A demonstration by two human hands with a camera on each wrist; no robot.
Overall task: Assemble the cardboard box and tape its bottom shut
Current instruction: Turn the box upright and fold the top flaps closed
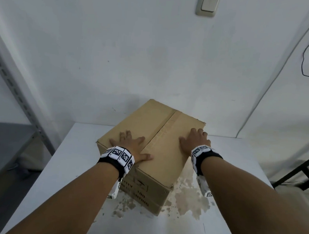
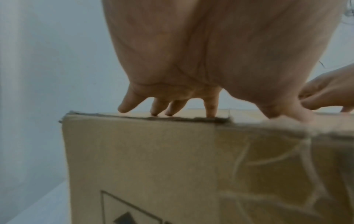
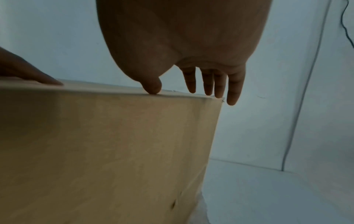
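A brown cardboard box (image 1: 158,164) stands on the white table (image 1: 71,166) with its flaps folded down on top. A strip of tape (image 1: 164,131) runs along the seam between the two flaps. My left hand (image 1: 130,144) lies flat with spread fingers on the left flap (image 2: 172,115). My right hand (image 1: 193,141) lies flat on the right flap near its right edge, its little finger (image 3: 232,94) hanging past the corner. Printed text and a symbol (image 1: 140,185) mark the near side. No tape roll is in view.
The table's surface is chipped and stained around the box (image 1: 186,196). A metal shelf upright (image 1: 15,94) leans at the left. A white wall with a switch (image 1: 208,4) and a black cable (image 1: 306,53) stands behind. A dark frame (image 1: 298,171) is at the right.
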